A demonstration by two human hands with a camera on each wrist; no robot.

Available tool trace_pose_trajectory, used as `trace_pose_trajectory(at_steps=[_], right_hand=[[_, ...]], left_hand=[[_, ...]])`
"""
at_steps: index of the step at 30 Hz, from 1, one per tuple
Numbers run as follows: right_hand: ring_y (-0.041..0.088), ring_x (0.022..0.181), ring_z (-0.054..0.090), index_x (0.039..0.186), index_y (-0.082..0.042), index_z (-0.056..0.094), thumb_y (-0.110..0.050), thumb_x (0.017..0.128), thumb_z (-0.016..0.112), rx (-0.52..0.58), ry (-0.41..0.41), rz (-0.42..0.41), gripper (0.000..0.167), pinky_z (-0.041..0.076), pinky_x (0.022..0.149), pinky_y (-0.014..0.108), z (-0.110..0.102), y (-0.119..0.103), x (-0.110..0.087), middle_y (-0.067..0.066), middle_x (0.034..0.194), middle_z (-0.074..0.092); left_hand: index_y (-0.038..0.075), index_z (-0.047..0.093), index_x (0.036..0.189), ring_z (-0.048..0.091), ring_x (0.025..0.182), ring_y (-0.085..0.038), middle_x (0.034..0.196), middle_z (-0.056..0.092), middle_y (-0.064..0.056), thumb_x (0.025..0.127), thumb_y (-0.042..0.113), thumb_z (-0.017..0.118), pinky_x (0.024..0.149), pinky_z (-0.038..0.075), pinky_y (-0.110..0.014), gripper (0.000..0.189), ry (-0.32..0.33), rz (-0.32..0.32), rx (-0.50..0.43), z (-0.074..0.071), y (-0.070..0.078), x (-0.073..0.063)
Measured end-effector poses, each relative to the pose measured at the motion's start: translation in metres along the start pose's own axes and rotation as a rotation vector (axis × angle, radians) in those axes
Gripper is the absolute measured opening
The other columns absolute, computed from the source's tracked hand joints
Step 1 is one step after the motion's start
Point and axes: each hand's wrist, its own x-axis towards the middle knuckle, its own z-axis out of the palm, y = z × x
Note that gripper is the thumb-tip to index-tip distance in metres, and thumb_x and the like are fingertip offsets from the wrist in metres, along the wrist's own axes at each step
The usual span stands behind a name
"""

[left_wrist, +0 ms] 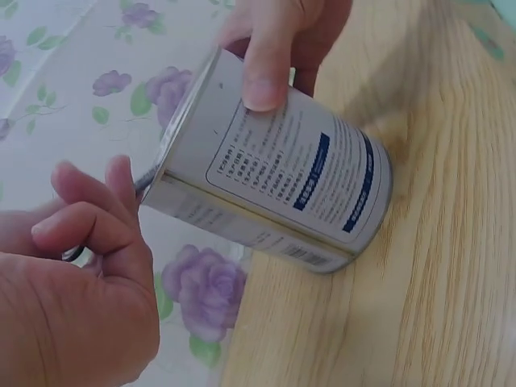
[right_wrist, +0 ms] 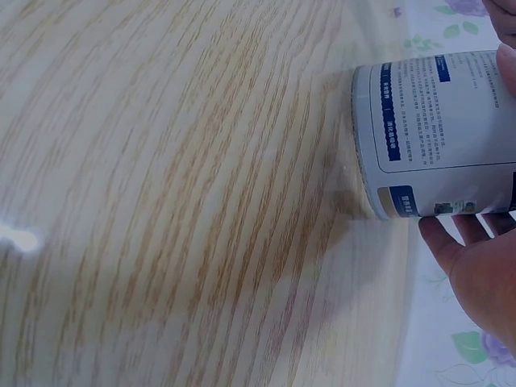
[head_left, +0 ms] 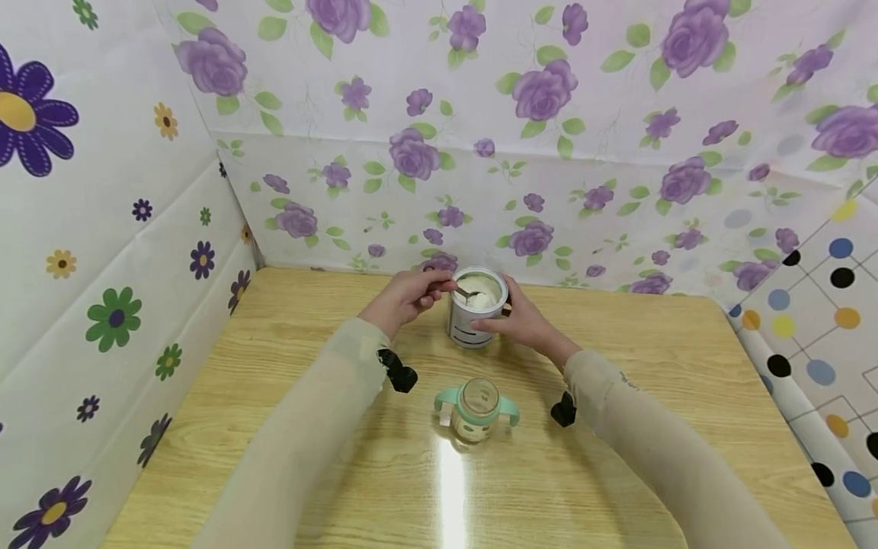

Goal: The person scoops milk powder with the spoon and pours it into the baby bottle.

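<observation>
A white tin [head_left: 470, 328] of pale powder [head_left: 485, 300] stands without a lid near the table's back edge. My left hand [head_left: 411, 296] pinches the handle of a spoon [head_left: 468, 293] at the tin's left rim, and the spoon's bowl dips into the powder. Around the tin's right side curls my right hand [head_left: 520, 319], its thumb across the front and its fingers behind. Printed text and a barcode show on the tin's wall in the left wrist view. Closer to me stands a clear baby bottle [head_left: 479, 415] with mint-green handles, uncapped.
The wooden table [head_left: 329, 473] carries the tin and bottle, with a glare streak in front of the bottle. A floral cloth [head_left: 329, 206] hangs right behind the table, with patterned cloths along both sides. Both wrists wear small black cameras [head_left: 398, 372].
</observation>
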Motion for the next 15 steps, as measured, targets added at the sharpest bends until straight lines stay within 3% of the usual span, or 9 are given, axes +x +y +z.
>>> trace_pose_trajectory(at_steps=[4, 11, 15], right_hand=[[0.035, 0.146, 0.045, 0.169, -0.020, 0.022, -0.023, 0.090, 0.090, -0.008, 0.005, 0.000, 0.104, 0.036, 0.122, 0.061, -0.0011, 0.0022, 0.0006, 0.010, 0.159, 0.041], [0.036, 0.148, 0.043, 0.168, -0.020, 0.023, -0.024, 0.089, 0.091, -0.016, 0.006, 0.007, 0.105, 0.035, 0.123, 0.061, -0.0016, 0.0028, 0.0012, 0.011, 0.160, 0.041], [0.037, 0.148, 0.044, 0.168, -0.021, 0.023, -0.023, 0.089, 0.091, -0.019, 0.003, 0.004, 0.104, 0.035, 0.122, 0.061, -0.0006, 0.0007, 0.0009, 0.011, 0.159, 0.042]], left_hand=[[-0.005, 0.064, 0.141, 0.051, 0.051, -0.001, 0.074, 0.076, -0.001, 0.107, 0.013, 0.068, 0.042, 0.032, -0.012, 0.038, 0.026, -0.005, -0.062, 0.0006, 0.0005, -0.0008], [0.004, 0.075, 0.105, 0.053, 0.052, -0.003, 0.076, 0.076, -0.003, 0.105, 0.011, 0.070, 0.043, 0.033, -0.012, 0.009, 0.072, 0.003, -0.153, 0.0031, 0.0036, -0.0033], [0.005, 0.075, 0.104, 0.052, 0.052, -0.003, 0.074, 0.075, -0.002, 0.106, 0.012, 0.069, 0.043, 0.033, -0.013, 0.009, 0.078, 0.018, -0.179, 0.0041, 0.0066, -0.0049]])
